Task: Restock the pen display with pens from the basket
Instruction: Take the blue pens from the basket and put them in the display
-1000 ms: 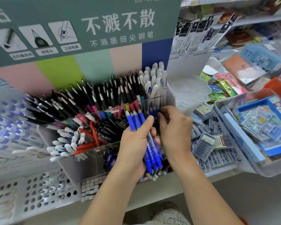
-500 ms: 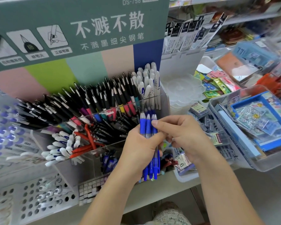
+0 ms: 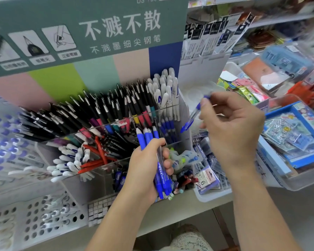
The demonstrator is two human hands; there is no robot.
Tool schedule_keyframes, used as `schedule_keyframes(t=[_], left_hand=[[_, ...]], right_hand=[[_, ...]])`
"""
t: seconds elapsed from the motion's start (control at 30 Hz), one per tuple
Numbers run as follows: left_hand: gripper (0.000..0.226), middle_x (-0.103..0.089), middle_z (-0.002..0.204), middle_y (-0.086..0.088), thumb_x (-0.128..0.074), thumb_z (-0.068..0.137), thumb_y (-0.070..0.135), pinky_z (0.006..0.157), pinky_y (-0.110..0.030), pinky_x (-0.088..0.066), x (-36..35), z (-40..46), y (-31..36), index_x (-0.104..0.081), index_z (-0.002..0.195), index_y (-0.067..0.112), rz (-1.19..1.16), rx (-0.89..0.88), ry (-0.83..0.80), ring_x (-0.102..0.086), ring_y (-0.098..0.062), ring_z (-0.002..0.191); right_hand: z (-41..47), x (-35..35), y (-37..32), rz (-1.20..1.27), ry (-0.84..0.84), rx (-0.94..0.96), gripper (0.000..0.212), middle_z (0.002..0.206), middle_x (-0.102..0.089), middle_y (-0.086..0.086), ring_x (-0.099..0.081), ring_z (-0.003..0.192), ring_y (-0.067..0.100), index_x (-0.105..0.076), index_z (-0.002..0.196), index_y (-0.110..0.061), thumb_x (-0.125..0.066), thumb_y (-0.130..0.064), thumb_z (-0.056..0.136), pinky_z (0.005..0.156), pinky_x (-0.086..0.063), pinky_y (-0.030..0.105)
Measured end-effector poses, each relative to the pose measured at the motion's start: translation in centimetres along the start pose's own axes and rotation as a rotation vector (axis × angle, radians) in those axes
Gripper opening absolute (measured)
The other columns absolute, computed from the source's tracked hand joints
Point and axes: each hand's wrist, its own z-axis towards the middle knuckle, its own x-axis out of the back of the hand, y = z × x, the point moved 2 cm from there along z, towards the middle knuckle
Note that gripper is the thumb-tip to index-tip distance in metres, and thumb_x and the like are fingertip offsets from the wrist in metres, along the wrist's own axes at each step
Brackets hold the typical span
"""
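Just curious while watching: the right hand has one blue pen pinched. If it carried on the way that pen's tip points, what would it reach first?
Probably the blue pens standing at the display's right end: the right hand tilts its single blue pen down-left towards them. Depth is unclear, so it might hit the clear divider first.

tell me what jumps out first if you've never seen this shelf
The two hands at centre: the left hand grips a bundle of blue pens, while the right hand pinches a single blue pen lifted beside the display. Behind them, a clear tiered display bristles with black pens under a green sign.
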Motion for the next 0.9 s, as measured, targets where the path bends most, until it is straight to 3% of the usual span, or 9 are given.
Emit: schedule_keyframes(t=[0.1, 0.2, 0.33, 0.43, 0.53, 0.67, 0.77, 0.83, 0.9], left_hand=[[0.017, -0.046, 0.061, -0.003, -0.056, 0.094, 0.013, 0.039, -0.023, -0.035, 0.0, -0.3, 0.2, -0.048, 0.079, 0.011, -0.120, 0.039, -0.021, -0.038, -0.013, 0.044], [0.009, -0.047, 0.062, -0.003, -0.053, 0.095, 0.011, 0.039, -0.023, -0.036, -0.1, -0.7, 0.4, -0.051, 0.086, 0.010, -0.162, 0.027, -0.016, -0.039, -0.014, 0.045], [0.002, -0.052, 0.063, -0.003, -0.055, 0.097, 0.010, 0.040, -0.024, -0.041, 0.0, -0.9, 0.3, -0.054, 0.097, 0.007, -0.171, -0.004, -0.003, -0.044, -0.015, 0.047], [0.008, -0.057, 0.064, -0.005, -0.057, 0.098, 0.009, 0.041, -0.024, -0.043, 0.0, -0.9, 0.2, -0.058, 0.104, 0.004, -0.175, -0.030, -0.002, -0.049, -0.015, 0.047], [0.017, -0.065, 0.068, -0.006, -0.060, 0.097, 0.012, 0.042, -0.024, -0.046, 0.0, -0.9, 0.2, -0.061, 0.111, 0.002, -0.164, -0.042, -0.006, -0.053, -0.014, 0.048], [0.023, -0.072, 0.072, -0.008, -0.061, 0.098, 0.016, 0.043, -0.022, -0.049, -0.1, -1.1, 0.2, -0.063, 0.116, 0.002, -0.141, -0.035, -0.016, -0.056, -0.013, 0.048], [0.025, -0.072, 0.074, -0.009, -0.061, 0.098, 0.018, 0.044, -0.022, -0.049, -0.1, -1.2, -0.1, -0.063, 0.118, 0.004, -0.122, -0.026, -0.025, -0.056, -0.013, 0.049], [0.026, -0.072, 0.073, -0.007, -0.062, 0.097, 0.019, 0.043, -0.022, -0.048, 0.0, -1.0, -0.3, -0.063, 0.119, 0.004, -0.103, -0.026, -0.026, -0.054, -0.013, 0.048], [0.027, -0.069, 0.070, -0.006, -0.063, 0.097, 0.019, 0.042, -0.022, -0.046, -0.1, -0.8, -0.6, -0.063, 0.119, 0.003, -0.088, -0.015, -0.033, -0.052, -0.012, 0.046]], right_hand=[[-1.6, -2.4, 0.9, -0.275, -0.096, 0.180, 0.012, 0.074, -0.069, -0.007, -0.065, 0.062, 0.008, -0.072, 0.096, -0.016, -0.072, -0.008, 0.087, 0.059, -0.056, 0.025], [-2.5, -4.1, 2.9, -0.462, -0.139, 0.200, 0.011, 0.076, -0.073, 0.001, -0.068, 0.064, 0.022, -0.074, 0.098, -0.014, -0.071, -0.012, 0.088, 0.059, -0.056, 0.037], [-2.2, -4.8, 4.3, -0.462, -0.152, 0.129, 0.008, 0.078, -0.075, 0.007, -0.069, 0.067, 0.031, -0.076, 0.093, -0.013, -0.070, -0.018, 0.090, 0.062, -0.056, 0.042], [-2.0, -5.3, 4.1, -0.525, -0.139, 0.124, 0.012, 0.072, -0.073, 0.010, -0.064, 0.064, 0.035, -0.077, 0.087, -0.012, -0.068, -0.018, 0.092, 0.059, -0.052, 0.039], [-2.1, -5.4, 4.2, -0.550, -0.167, 0.091, 0.014, 0.078, -0.074, 0.012, -0.065, 0.070, 0.037, -0.078, 0.092, -0.012, -0.065, -0.014, 0.092, 0.063, -0.052, 0.039], [-1.9, -4.5, 4.1, -0.438, -0.256, -0.019, 0.018, 0.088, -0.077, 0.008, -0.070, 0.072, 0.030, -0.077, 0.102, -0.013, -0.061, -0.011, 0.092, 0.070, -0.057, 0.044], [-2.2, -2.6, 3.3, -0.317, -0.206, -0.138, 0.019, 0.090, -0.078, 0.000, -0.073, 0.072, 0.016, -0.077, 0.108, -0.014, -0.066, -0.015, 0.092, 0.073, -0.061, 0.043], [-2.3, -1.4, 2.9, -0.262, -0.223, -0.232, 0.016, 0.085, -0.076, -0.005, -0.070, 0.067, 0.007, -0.078, 0.106, -0.016, -0.070, -0.017, 0.092, 0.069, -0.061, 0.034], [-2.7, -0.9, 2.6, -0.129, -0.295, -0.369, 0.009, 0.076, -0.075, -0.004, -0.064, 0.056, 0.002, -0.078, 0.098, -0.017, -0.072, -0.014, 0.091, 0.055, -0.054, 0.021]])
